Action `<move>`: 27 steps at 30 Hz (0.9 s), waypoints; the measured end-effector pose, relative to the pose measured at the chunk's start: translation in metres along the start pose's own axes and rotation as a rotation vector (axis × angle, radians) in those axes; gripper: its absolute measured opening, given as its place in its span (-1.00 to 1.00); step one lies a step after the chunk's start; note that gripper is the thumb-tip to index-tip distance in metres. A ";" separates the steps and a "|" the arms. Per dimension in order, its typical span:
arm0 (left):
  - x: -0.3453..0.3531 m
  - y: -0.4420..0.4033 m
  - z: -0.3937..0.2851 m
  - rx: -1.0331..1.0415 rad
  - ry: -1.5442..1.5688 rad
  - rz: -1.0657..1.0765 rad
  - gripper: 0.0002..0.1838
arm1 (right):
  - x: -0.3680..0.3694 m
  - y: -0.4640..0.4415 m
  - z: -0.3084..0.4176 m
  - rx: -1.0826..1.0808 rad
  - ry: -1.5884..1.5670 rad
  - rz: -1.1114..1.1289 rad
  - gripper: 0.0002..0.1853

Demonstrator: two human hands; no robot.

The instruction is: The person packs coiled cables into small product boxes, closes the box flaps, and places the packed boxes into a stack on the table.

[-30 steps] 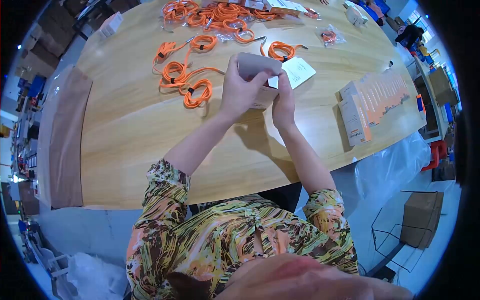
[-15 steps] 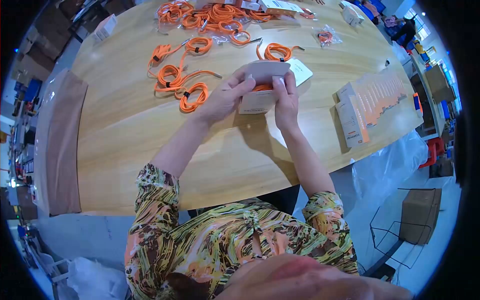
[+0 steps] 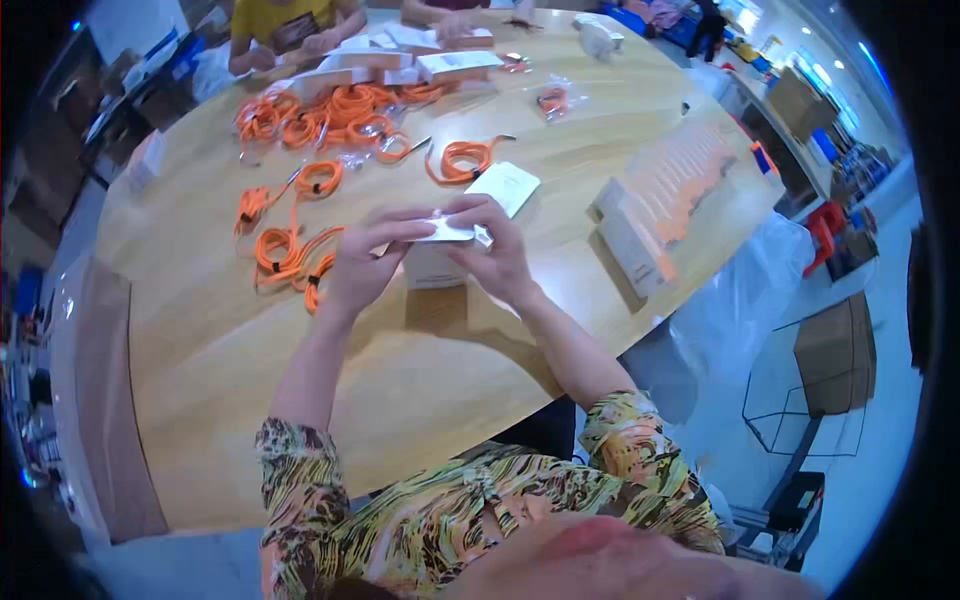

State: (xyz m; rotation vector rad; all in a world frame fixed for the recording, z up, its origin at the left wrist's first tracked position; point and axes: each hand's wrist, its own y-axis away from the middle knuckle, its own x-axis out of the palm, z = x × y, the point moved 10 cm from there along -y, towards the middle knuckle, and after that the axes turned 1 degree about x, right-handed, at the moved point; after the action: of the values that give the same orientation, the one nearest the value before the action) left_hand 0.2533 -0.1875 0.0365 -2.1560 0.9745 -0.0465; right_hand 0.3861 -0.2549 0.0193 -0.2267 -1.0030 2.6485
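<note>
A small white box [image 3: 436,272] stands upright on the table between my hands. My left hand [image 3: 372,258] grips its left side, with fingers over the top. My right hand [image 3: 492,250] holds the right side, its fingers on the white lid [image 3: 442,230], which lies across the top. The box's contents are hidden. Just behind my right hand lies a white printed card or booklet [image 3: 505,187], beside a coiled orange cable [image 3: 465,160]. More orange cables [image 3: 278,250] with black ties lie to the left of my left hand.
A heap of orange cables [image 3: 350,105] and white boxes [image 3: 459,66] lies at the back, where two other people's hands work. A row of orange-white boxes [image 3: 628,240] stands at right. A bagged cable [image 3: 552,101] lies behind; brown sheeting [image 3: 100,390] covers the left edge.
The box's raised flap is now folded down over the orange contents seen earlier. The view has shifted, so the table items appear lower and further left, and people across the table are visible.
</note>
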 end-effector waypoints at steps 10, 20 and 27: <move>-0.001 0.013 0.004 -0.046 0.040 -0.051 -0.67 | 0.009 -0.001 0.012 -0.037 0.023 0.142 -0.73; 0.010 0.028 0.037 -0.227 0.447 -0.374 -0.55 | 0.003 -0.007 0.028 -0.051 0.143 0.132 -0.70; 0.017 0.027 0.030 -0.218 0.311 -0.420 -0.58 | -0.002 -0.012 0.026 0.074 0.160 0.123 -0.80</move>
State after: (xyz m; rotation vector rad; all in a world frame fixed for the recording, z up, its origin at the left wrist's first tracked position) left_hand 0.2578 -0.1910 -0.0071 -2.5767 0.6990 -0.5119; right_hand 0.3846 -0.2630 0.0468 -0.4897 -0.8635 2.7198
